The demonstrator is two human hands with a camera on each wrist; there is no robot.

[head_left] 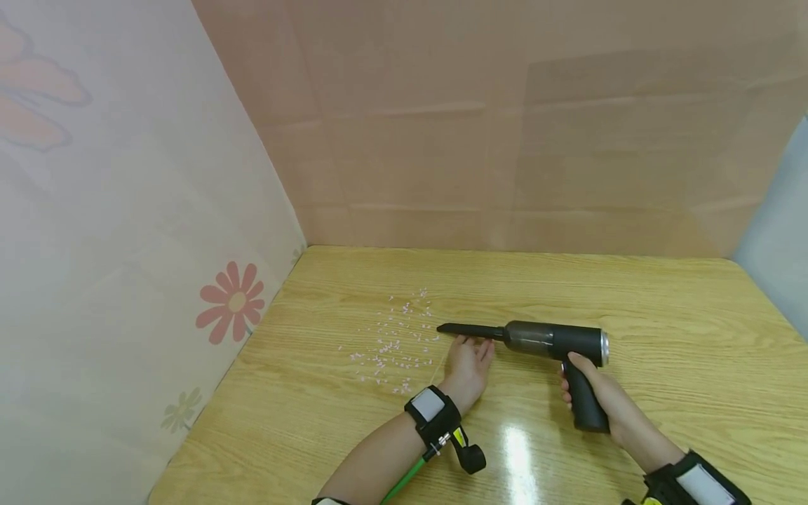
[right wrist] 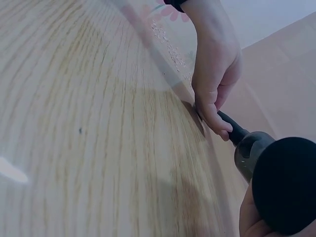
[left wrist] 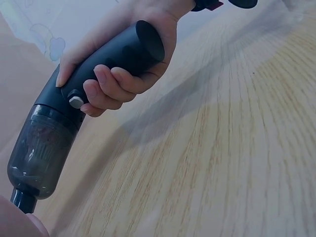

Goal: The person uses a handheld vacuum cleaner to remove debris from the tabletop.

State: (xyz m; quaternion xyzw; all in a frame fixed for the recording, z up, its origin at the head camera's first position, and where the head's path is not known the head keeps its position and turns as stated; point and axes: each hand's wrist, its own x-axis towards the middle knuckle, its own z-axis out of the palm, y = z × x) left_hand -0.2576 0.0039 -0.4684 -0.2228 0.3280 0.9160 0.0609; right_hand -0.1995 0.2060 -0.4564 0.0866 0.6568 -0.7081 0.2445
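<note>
Handheld vacuum [head_left: 543, 341] near table [head_left: 663, 308] middle, handle gripped by right hand [head_left: 606, 396], fingers curled around. Left hand [head_left: 468, 365] flat, fingers straight, just under nozzle [head_left: 468, 330]. Crumbs [head_left: 398, 344] scattered toward left edge. Wide bare wood toward right and far edges.

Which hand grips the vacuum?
The right hand: its fingers curl round the vacuum handle. The left hand lies flat on the table, fingertips by the nozzle.

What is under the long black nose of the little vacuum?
Under the nozzle of the vacuum lies the left hand, flat on the wooden table, fingers reaching the nozzle. Whether any pink crumbs lie beneath the hand cannot be seen.
</note>
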